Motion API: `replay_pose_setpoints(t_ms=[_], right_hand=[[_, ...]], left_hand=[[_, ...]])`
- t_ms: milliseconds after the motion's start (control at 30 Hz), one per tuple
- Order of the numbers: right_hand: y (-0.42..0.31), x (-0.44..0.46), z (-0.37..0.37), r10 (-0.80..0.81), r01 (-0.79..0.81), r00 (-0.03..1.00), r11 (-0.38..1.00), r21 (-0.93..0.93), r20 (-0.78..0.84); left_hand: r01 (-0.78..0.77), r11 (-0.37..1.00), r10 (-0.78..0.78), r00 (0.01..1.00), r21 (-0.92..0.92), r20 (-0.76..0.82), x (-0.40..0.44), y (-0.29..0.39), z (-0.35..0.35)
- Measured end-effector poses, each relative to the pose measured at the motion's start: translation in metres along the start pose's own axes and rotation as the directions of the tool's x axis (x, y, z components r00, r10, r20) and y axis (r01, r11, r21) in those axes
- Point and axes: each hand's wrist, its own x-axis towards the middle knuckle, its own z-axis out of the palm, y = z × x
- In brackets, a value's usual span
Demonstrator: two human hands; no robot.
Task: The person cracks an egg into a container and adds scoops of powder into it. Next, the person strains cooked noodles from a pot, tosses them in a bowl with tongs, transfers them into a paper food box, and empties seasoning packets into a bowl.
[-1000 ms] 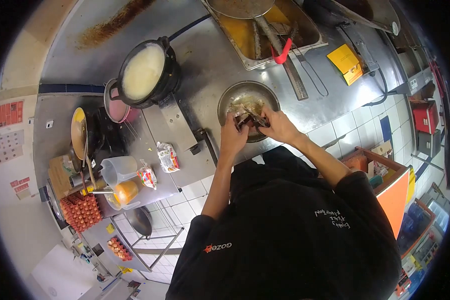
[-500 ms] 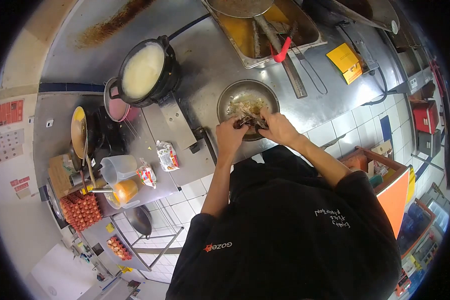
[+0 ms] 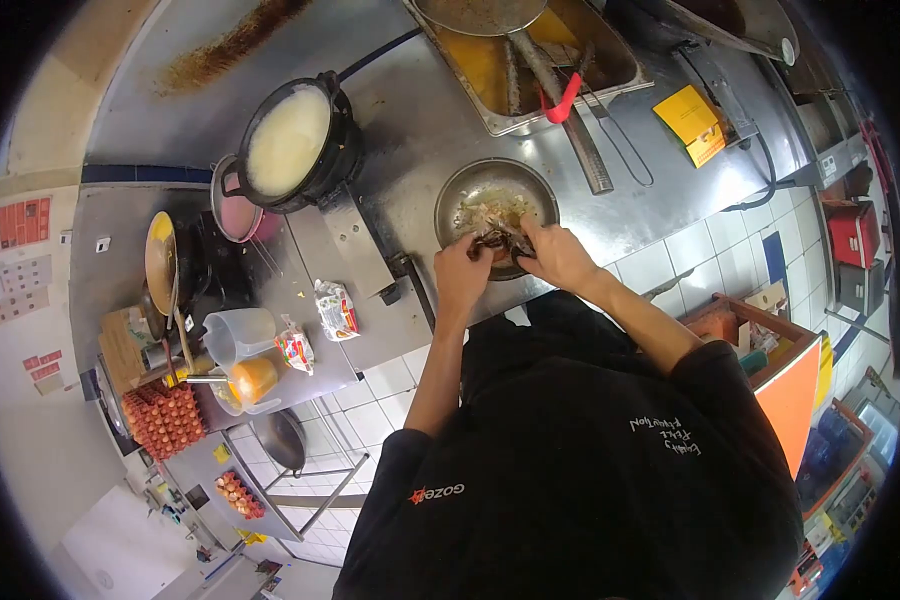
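Observation:
A round metal bowl stands near the front edge of the steel counter. Pale shredded food lies in it, looking like pulled meat. Over the bowl's near side, my left hand and my right hand face each other with bent fingers. Between them is a dark brown piece of food, pinched from both sides. Its exact kind is unclear, and the fingers partly cover it.
A black pot with pale yellow contents stands to the left. A deep steel tray with strainers is behind. Right of it lies a yellow packet. Plastic jugs, two wrapped packs and stacked eggs are at left.
Both hands stay over the bowl, with only slight finger movement around the brown piece. The bowl and surrounding things keep their places.

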Motion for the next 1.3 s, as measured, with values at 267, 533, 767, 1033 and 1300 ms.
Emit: replay_pose_setpoints(t_ms=[267,533,767,1033,1300], right_hand=[[-0.001,-0.004,0.0,0.007,-0.006,1.0,1.0,0.021,-0.007],[-0.006,-0.003,-0.002,0.023,-0.023,1.0,1.0,0.004,0.006],[-0.004,-0.005,0.0,0.026,-0.026,1.0,1.0,0.005,-0.003],[-0.008,-0.004,0.0,0.031,-0.03,0.999,0.999,0.035,-0.013],[-0.005,-0.008,-0.026,0.117,-0.117,0.993,0.99,-0.083,-0.004]], left_hand=[[-0.004,0.995,-0.003,0.998,0.1,0.063,0.0,-0.004,0.0],[-0.038,0.998,0.038,0.999,0.043,0.002,-0.005,0.007,0.0],[-0.051,0.998,0.052,0.999,0.046,-0.008,-0.003,0.005,-0.011],[0.043,0.999,-0.043,0.999,-0.008,0.018,0.0,0.007,0.0],[0.063,0.996,-0.064,0.998,-0.07,-0.025,0.003,-0.007,0.006]])
